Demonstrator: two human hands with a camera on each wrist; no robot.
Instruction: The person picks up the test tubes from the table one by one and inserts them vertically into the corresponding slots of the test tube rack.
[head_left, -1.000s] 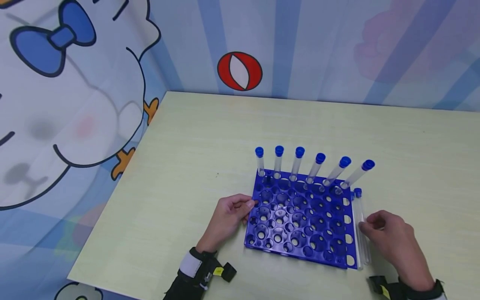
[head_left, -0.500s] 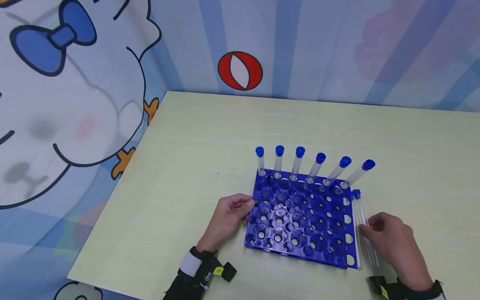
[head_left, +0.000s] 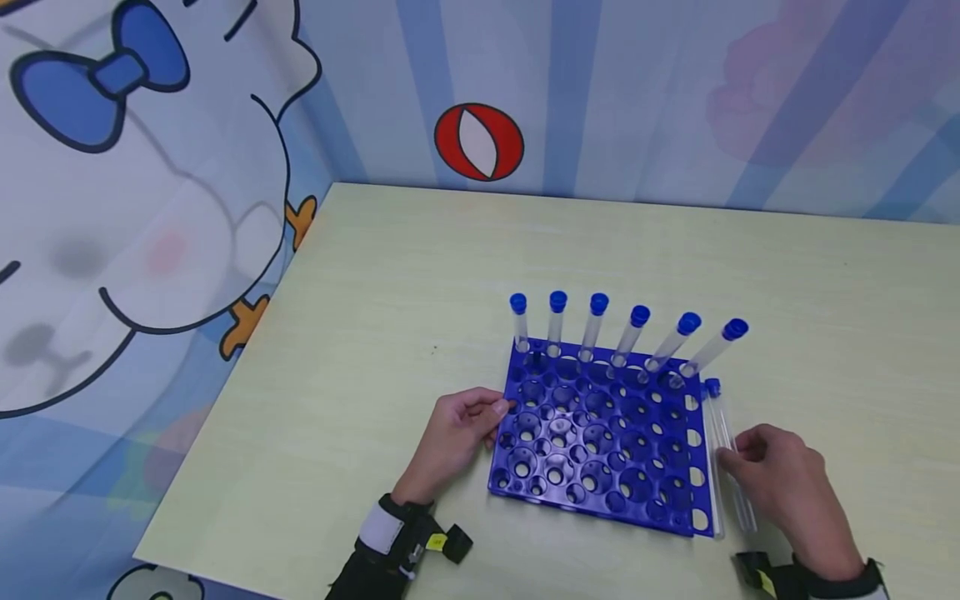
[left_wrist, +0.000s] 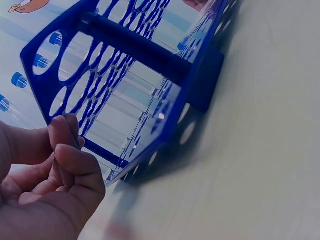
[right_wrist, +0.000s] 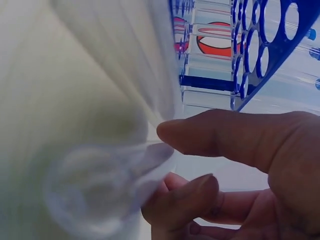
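A blue test tube rack (head_left: 557, 497) stands on the table with a row of capped clear tubes (head_left: 591, 333) along its far edge. My left hand (head_left: 459, 433) pinches the rack's left edge between thumb and fingers. By the right side of the rack, my right hand (head_left: 783, 483) pinches a clear test tube (head_left: 722, 421) with a blue cap. Its rounded lower end (right_wrist: 90, 190) looms blurred in the right wrist view. Between this tube and the rack lies another clear tube (head_left: 717, 510), its cap partly hidden behind the first one.
The pale wooden table (head_left: 375, 275) has its left edge running down toward the person. A cartoon-printed wall covering (head_left: 630, 100) rises behind it and on the left. Round holes of several sizes fill the rack's top.
The lower end of the tube in my right hand has swung right, away from the other tube, mostly in the first half second. My left hand and the rack have stayed put.
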